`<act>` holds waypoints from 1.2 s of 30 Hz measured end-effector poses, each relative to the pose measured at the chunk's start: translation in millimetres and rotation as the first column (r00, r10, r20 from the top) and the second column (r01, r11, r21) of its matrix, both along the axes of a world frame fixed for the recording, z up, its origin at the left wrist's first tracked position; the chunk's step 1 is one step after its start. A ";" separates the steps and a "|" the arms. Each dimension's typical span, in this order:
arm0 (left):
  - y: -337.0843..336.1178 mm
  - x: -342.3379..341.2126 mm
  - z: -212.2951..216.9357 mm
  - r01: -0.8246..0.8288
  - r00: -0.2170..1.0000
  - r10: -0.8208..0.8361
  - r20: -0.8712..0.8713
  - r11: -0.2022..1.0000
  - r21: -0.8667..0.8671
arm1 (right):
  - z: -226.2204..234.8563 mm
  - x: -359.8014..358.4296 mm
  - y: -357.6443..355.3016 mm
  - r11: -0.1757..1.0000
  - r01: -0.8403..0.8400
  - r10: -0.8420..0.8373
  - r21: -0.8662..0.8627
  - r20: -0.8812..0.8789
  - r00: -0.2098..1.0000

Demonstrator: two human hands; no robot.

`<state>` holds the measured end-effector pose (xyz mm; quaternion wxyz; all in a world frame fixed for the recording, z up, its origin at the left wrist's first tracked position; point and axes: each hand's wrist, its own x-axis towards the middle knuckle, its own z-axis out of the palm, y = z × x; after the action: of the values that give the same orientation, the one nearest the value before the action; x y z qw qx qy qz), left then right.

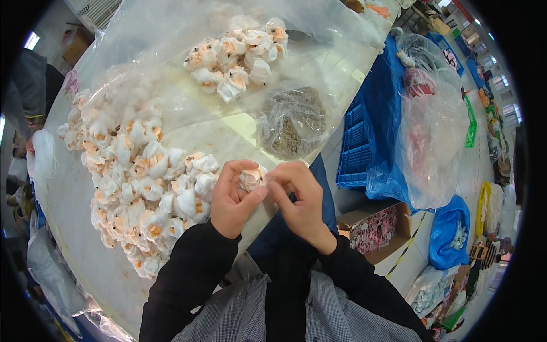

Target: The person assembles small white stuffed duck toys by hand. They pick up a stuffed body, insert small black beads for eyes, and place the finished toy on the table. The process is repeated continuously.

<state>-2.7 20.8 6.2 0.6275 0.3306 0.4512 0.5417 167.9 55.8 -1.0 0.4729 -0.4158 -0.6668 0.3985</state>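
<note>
Between thumb and fingers, my left hand (235, 196) grips a small plush piece (251, 179), white with peach and orange parts. Just right of it, my right hand (299, 196) has its thumb and fingertips pinched together; whatever they hold, if anything, is too small to make out. To the left spreads a big pile of similar plush pieces (151, 191) on the pale table (74, 211). A smaller group of them (233, 57) lies farther away on clear plastic sheeting. Beyond my right hand, a clear plastic bag (293, 122) contains many small brownish-grey bits.
Right of the table stands a blue crate (353, 148) with blue sheeting and a clear bag (430, 137) over it. Below are a cardboard box (401, 228) of pink pieces and a blue bag (447, 239). Another person's sleeve (28, 80) shows at the far left.
</note>
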 end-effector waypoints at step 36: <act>-0.5 6.4 -8.8 -0.107 0.960 0.141 -0.241 0.983 0.149 | 7.1 4.9 -1.9 0.901 0.025 -0.138 0.432 0.232 0.963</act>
<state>3.7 20.3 -2.6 0.5064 0.4091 0.5091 0.5631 172.8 54.0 6.1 0.4781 -0.3785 -0.7750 0.1660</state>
